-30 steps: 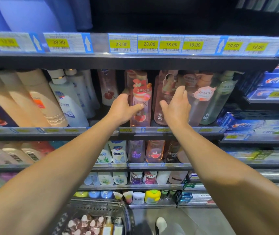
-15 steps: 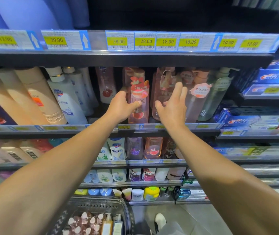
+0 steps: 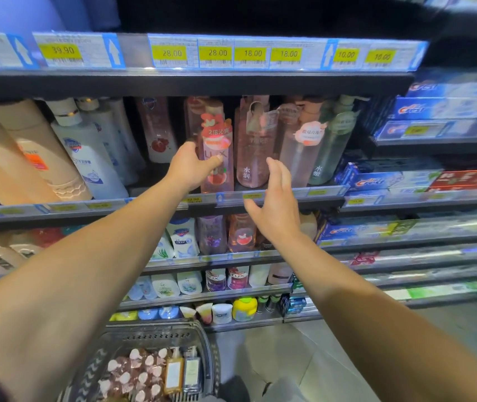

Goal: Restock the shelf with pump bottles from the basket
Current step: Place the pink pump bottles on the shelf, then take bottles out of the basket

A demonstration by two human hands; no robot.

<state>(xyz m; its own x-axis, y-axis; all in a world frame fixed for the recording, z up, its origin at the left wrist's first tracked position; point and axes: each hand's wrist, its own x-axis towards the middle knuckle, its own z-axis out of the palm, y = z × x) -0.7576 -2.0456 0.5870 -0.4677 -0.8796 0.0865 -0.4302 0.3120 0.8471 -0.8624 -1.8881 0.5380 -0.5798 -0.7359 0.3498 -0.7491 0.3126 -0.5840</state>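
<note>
At centre frame our left hand [image 3: 192, 166] wraps its fingers round the pink pump bottle [image 3: 217, 158]; our right hand [image 3: 275, 210] hangs spread, empty. We judge the bottle rigid, slick, fairly heavy: grip mid-body, never the pump.

Glossy clear plastic pump bottles [image 3: 217, 158] stand on a dark matt metal shelf [image 3: 289, 206]; the basket [image 3: 156, 333] is perforated grey plastic.

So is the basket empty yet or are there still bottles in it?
Not empty. The basket still holds many pink-capped pump bottles, plus two taller bottles along its right side.
</note>
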